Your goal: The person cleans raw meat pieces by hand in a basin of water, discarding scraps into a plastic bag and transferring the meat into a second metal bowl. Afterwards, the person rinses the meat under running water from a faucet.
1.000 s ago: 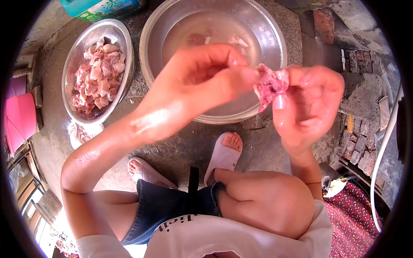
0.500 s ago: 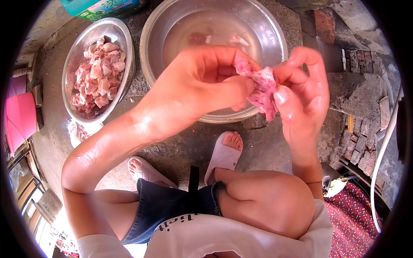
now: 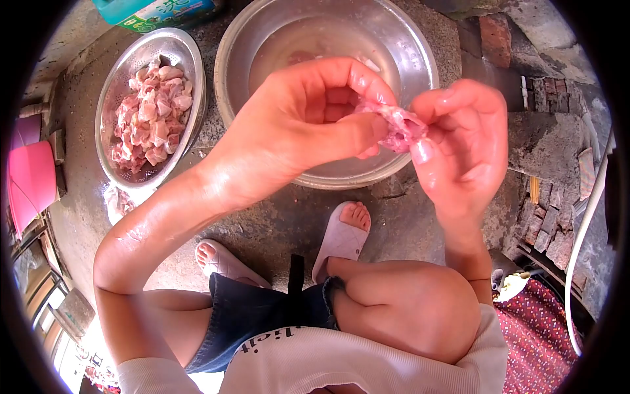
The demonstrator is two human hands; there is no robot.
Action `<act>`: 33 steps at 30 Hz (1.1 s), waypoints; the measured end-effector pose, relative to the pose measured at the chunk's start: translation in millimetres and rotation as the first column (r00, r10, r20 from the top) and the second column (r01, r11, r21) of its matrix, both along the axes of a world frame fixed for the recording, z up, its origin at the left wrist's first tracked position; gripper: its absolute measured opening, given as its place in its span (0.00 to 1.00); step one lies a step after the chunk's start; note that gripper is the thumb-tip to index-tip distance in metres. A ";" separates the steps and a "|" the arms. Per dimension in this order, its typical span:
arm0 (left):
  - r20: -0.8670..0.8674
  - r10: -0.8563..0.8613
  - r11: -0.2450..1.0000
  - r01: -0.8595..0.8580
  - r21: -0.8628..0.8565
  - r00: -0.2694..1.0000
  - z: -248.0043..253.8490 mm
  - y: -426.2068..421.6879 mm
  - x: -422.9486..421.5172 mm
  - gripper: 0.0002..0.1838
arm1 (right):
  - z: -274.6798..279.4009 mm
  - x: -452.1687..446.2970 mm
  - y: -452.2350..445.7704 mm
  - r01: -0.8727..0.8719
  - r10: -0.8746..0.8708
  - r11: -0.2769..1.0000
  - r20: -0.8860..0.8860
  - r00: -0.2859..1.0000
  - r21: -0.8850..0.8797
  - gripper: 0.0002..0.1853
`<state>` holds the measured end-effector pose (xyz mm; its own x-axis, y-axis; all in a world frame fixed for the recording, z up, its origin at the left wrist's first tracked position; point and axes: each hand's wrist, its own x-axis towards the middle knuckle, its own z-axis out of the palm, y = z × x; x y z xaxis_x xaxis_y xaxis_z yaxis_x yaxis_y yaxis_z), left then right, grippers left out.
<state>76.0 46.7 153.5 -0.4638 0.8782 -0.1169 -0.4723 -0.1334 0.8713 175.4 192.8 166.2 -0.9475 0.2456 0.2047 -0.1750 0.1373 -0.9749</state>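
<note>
A small pink piece of raw meat (image 3: 401,129) is stretched between my two hands, over the near right rim of a wide metal basin (image 3: 230,72). My left hand (image 3: 321,111) pinches its left end between thumb and curled fingers. On the other end, my right hand (image 3: 459,138) presses thumb and forefinger, with the other fingers loosely bent. Both hands look wet. Cloudy water (image 3: 315,43) with a few bits of meat fills the bottom of the basin, partly hidden behind my left hand.
Left of the basin stands an oval metal colander (image 3: 192,59) heaped with raw meat chunks (image 3: 154,111). A plastic bag (image 3: 120,202) lies below it. A teal jug (image 3: 157,12) is at the top left, a pink bucket (image 3: 31,184) at far left. A white hose (image 3: 584,230) runs down the right.
The piece of meat has been lifted and turned, so its dangling lower end no longer hangs down. My right hand has shifted slightly and its fingers have curled in.
</note>
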 end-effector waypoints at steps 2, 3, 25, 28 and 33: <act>0.007 -0.026 0.999 0.026 -0.038 1.000 3.5 -1.3 -2.4 0.11 | 0.0 -0.6 0.0 0.004 -0.002 0.998 0.026 1.000 -0.068 0.17; 0.011 -0.039 0.998 0.040 -0.057 0.999 4.9 -2.2 -3.7 0.11 | 0.0 -1.3 2.3 -0.003 0.012 0.988 0.059 0.998 -0.152 0.17; 0.258 0.129 0.990 -0.110 -0.088 0.957 -27.4 5.7 -20.0 0.11 | -13.9 -7.1 20.0 -0.012 0.009 1.000 0.303 0.953 0.007 0.09; 0.118 0.150 0.948 -0.109 -0.300 0.982 -48.0 15.1 -45.1 0.12 | -16.0 -17.1 44.4 0.053 -0.102 0.976 0.227 0.969 0.211 0.07; -0.333 -0.132 0.638 -0.176 -0.749 0.934 -123.7 49.2 -72.1 0.13 | -42.7 -31.3 51.1 0.076 -0.085 0.996 0.273 0.958 0.042 0.05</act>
<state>3.9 95.8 29.8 -0.6244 0.5331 -0.5709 -0.1461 0.6383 0.7558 144.0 243.9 123.5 -0.9456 0.3211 -0.0518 0.1116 0.1707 -0.9790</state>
